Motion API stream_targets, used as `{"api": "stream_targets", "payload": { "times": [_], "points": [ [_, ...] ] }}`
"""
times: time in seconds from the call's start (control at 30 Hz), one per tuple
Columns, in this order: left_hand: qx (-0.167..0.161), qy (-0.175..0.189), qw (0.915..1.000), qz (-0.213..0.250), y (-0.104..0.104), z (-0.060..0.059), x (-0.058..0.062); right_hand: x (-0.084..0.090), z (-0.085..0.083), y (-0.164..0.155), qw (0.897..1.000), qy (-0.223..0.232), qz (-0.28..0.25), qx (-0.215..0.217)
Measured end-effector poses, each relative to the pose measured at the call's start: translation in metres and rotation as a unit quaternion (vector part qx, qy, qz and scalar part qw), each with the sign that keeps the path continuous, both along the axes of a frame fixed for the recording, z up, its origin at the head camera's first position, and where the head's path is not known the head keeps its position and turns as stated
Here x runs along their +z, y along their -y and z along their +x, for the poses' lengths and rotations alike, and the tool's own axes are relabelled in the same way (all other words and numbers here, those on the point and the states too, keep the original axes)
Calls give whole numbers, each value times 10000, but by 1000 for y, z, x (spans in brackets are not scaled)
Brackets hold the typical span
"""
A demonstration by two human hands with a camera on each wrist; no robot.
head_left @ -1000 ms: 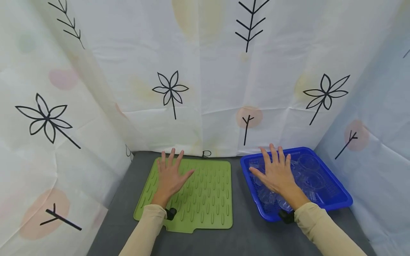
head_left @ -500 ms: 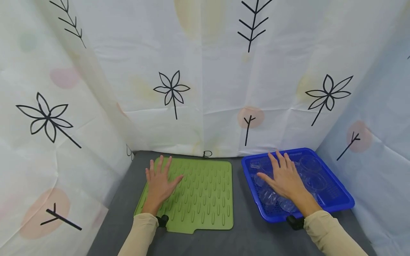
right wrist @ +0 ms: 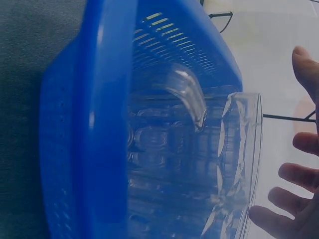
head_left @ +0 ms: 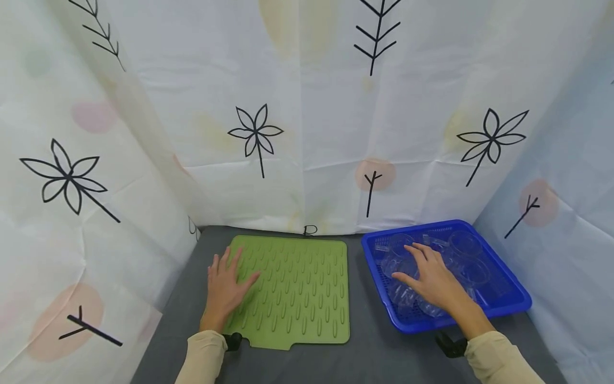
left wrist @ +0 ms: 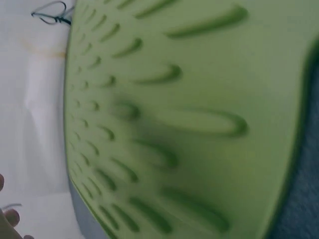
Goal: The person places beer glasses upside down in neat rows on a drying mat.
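Note:
My left hand (head_left: 224, 293) is over the left side of a green mat (head_left: 297, 290) with raised oval ribs, fingers spread and holding nothing. Its fingertips show at the lower left corner of the left wrist view. Over a blue plastic basket (head_left: 520, 301) is my right hand (head_left: 438, 285), thumb apart from loosely bent fingers, nothing in its grasp. Several clear glass vessels lie in the basket, partly hidden by that hand. The right wrist view shows one as a glass mug (right wrist: 199, 159) with a handle; the right hand's fingers (right wrist: 271, 219) are close to its rim.
A dark grey table (head_left: 364, 357) carries the mat on the left and the basket on the right. White patterned curtains (head_left: 331, 117) enclose it at the back and both sides. Black camera straps (head_left: 451, 345) sit at the wrists.
The left hand has moved left and toward the body over the mat. My right hand has shifted right, come lower over the basket, and its fingers have become more bent.

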State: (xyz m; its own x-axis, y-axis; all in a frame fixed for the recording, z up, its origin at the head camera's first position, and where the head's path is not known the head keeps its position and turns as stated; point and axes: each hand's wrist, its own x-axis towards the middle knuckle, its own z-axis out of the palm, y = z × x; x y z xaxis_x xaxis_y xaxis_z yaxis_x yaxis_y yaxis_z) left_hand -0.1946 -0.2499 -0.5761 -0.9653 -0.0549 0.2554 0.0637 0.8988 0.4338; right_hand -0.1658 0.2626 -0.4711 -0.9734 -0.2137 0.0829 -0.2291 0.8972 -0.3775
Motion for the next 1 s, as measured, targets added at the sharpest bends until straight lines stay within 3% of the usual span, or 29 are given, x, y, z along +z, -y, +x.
{"api": "stream_targets", "payload": {
  "times": [0.27, 0.67, 1.0],
  "points": [
    [-99, 255, 9995, 182, 19, 3, -13, -6, 4, -6, 9998, 140, 69, 92],
    [-244, 937, 9924, 759, 36, 5, -32, -9, 6, -8, 9993, 210, 32, 299],
    [-104, 1211, 9874, 1009, 48, -10, -41, -3, 5, -6, 9986, 320, -23, 410]
  ]
}}
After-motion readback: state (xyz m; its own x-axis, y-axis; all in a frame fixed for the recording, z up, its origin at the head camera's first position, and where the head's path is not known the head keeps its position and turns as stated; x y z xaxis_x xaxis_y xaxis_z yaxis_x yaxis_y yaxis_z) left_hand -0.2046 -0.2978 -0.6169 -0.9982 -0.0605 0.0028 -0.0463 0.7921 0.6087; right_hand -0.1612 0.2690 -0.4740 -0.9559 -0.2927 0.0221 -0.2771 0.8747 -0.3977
